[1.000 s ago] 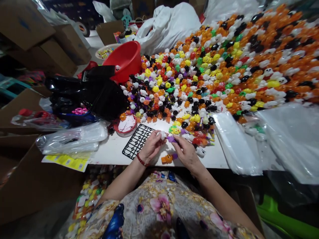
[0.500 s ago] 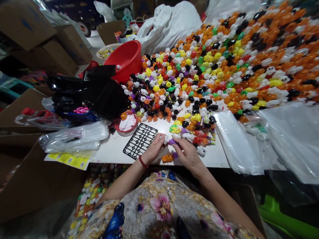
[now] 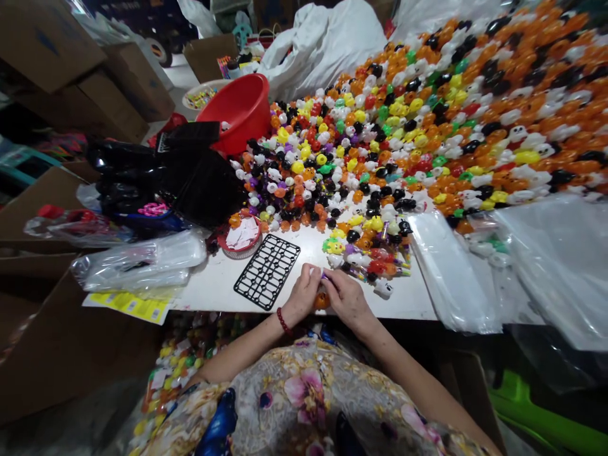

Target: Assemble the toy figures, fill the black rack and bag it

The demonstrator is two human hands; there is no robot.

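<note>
My left hand [image 3: 304,294] and my right hand [image 3: 348,297] meet above the front edge of the white table. Both are closed, fingertips pinching a small white-and-purple plastic toy. Its purple part [image 3: 324,276] shows by the right fingertips; the white end is at the left fingers, and most of it is hidden. Just below, between the hands, lies an orange pumpkin toy [image 3: 322,301], partly covered by them. Left of my left hand a black plastic grid [image 3: 267,272] rests flat. Beyond my right hand are several toys with colourful tops, and a white ghost-like piece [image 3: 384,287] lies to the right.
A large heap of small colourful plastic toys [image 3: 408,126] covers the back and right. Clear plastic bags [image 3: 451,272] lie right, more bags [image 3: 147,259] left. A red basin [image 3: 242,114] stands behind a red dish [image 3: 240,237] of paper slips.
Both hands have drawn closer together and slightly down, hiding more of the white-and-purple toy. They now cover part of the pumpkin toy as well.
</note>
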